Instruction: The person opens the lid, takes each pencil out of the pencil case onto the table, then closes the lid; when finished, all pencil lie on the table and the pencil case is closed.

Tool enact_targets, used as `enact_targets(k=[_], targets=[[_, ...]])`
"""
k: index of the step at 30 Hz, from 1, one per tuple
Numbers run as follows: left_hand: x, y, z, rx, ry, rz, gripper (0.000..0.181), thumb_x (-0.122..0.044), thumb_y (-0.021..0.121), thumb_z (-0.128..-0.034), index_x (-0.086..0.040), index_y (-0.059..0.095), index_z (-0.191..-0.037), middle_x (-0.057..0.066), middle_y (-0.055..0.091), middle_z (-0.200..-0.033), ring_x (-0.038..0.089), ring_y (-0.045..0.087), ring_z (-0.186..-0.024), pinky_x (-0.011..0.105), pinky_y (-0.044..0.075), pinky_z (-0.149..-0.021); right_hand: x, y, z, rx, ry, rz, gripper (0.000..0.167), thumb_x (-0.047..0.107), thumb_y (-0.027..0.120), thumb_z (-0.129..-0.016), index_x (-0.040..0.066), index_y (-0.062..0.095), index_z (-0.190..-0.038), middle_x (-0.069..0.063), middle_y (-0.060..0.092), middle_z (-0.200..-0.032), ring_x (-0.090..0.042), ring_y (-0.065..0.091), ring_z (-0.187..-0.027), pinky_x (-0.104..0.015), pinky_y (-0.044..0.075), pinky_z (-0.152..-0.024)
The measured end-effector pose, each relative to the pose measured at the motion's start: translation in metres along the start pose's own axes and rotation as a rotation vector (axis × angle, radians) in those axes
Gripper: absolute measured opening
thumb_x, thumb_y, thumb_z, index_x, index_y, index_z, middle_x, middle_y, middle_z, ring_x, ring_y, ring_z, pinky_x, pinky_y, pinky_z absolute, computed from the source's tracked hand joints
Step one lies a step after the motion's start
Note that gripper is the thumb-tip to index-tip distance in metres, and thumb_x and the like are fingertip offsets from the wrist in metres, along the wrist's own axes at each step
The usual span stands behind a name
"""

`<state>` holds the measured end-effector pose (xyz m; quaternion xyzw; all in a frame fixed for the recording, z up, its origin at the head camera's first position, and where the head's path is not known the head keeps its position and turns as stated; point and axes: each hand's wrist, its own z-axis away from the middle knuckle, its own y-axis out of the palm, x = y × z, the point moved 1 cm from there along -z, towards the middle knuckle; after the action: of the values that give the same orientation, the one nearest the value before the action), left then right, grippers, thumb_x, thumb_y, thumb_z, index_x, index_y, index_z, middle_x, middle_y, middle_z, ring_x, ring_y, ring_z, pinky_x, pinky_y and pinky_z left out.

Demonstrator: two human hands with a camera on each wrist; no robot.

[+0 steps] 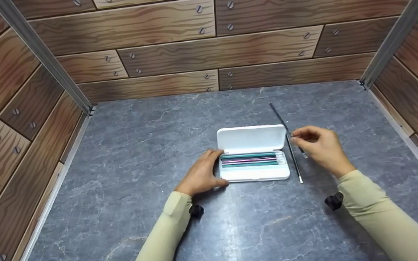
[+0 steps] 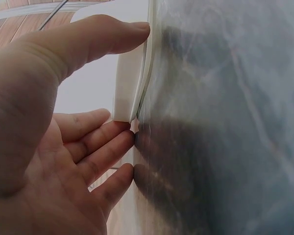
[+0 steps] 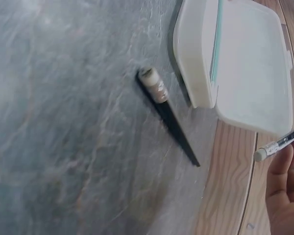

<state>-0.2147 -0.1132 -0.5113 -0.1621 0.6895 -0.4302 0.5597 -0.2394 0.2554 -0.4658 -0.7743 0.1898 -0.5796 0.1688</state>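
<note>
Pinching pencil (image 1: 277, 113) off-centre with right hand (image 1: 323, 146): might swivel and clip lid (image 1: 251, 139) if swung low. Gripping case (image 1: 256, 174) by one end with left hand (image 1: 200, 173): might skid if knocked.

Smooth white plastic is seen in the pencil case (image 1: 254, 173), a glossy sheen on the marble-patterned tabletop (image 1: 140, 137). The walls (image 1: 158, 27) are covered in wood grain and edged by dull metal posts (image 1: 42, 52); matt cloth is shown by the sleeves (image 1: 386, 215).
</note>
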Motion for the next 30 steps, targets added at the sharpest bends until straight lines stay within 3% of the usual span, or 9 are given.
enact_targets(k=[7, 10, 14, 19, 24, 30], targets=[[0.000, -0.001, 0.001, 0.000, -0.006, 0.003, 0.099, -0.028, 0.098, -0.0842, -0.007, 0.048, -0.167, 0.011, 0.057, -0.163, 0.031, 0.055, -0.154, 0.047, 0.045, -0.133, -0.020, -0.008, 0.002, -0.065, 0.114, 0.126, 0.020, 0.007, 0.085, -0.094, -0.005, 0.084, -0.110, 0.013, 0.078, -0.085, 0.011, 0.061, -0.074, -0.007, 0.050, -0.067], [0.001, 0.000, 0.001, -0.002, -0.004, -0.002, 0.099, -0.028, 0.098, -0.0840, -0.007, 0.048, -0.167, 0.012, 0.057, -0.163, 0.031, 0.055, -0.154, 0.048, 0.045, -0.133, -0.026, -0.008, 0.005, -0.058, 0.167, 0.192, 0.020, 0.008, 0.084, -0.093, -0.005, 0.085, -0.108, 0.003, 0.081, -0.086, 0.010, 0.058, -0.071, -0.009, 0.048, -0.065], [0.001, 0.000, 0.002, -0.005, 0.004, 0.001, 0.099, -0.028, 0.098, -0.0834, -0.006, 0.049, -0.167, 0.013, 0.057, -0.163, 0.032, 0.054, -0.154, 0.048, 0.044, -0.134, -0.029, -0.007, 0.009, -0.034, 0.259, 0.241, 0.023, 0.012, 0.083, -0.092, -0.004, 0.086, -0.108, -0.005, 0.084, -0.089, 0.006, 0.059, -0.070, -0.012, 0.047, -0.064], [0.001, 0.000, 0.002, -0.004, 0.004, 0.006, 0.100, -0.028, 0.098, -0.0833, -0.006, 0.048, -0.167, 0.013, 0.057, -0.163, 0.033, 0.054, -0.155, 0.048, 0.044, -0.134, -0.034, -0.007, 0.012, 0.040, 0.356, 0.291, 0.028, 0.018, 0.084, -0.089, -0.004, 0.086, -0.108, 0.001, 0.083, -0.082, -0.002, 0.061, -0.070, -0.018, 0.047, -0.063], [0.001, 0.001, 0.001, 0.002, -0.003, 0.002, 0.100, -0.028, 0.098, -0.0835, -0.006, 0.048, -0.168, 0.013, 0.056, -0.164, 0.032, 0.054, -0.155, 0.048, 0.044, -0.134, -0.036, -0.007, 0.015, 0.126, 0.390, 0.298, 0.031, 0.018, 0.085, -0.089, -0.006, 0.085, -0.109, 0.007, 0.079, -0.074, -0.003, 0.063, -0.066, -0.019, 0.049, -0.061], [0.000, 0.000, 0.001, -0.001, 0.003, 0.006, 0.100, -0.028, 0.098, -0.0840, -0.007, 0.047, -0.168, 0.012, 0.057, -0.163, 0.032, 0.055, -0.153, 0.048, 0.045, -0.133, -0.033, -0.006, 0.016, 0.154, 0.422, 0.251, 0.033, 0.016, 0.085, -0.092, -0.009, 0.083, -0.113, 0.001, 0.083, -0.081, 0.000, 0.069, -0.064, -0.017, 0.055, -0.059]])
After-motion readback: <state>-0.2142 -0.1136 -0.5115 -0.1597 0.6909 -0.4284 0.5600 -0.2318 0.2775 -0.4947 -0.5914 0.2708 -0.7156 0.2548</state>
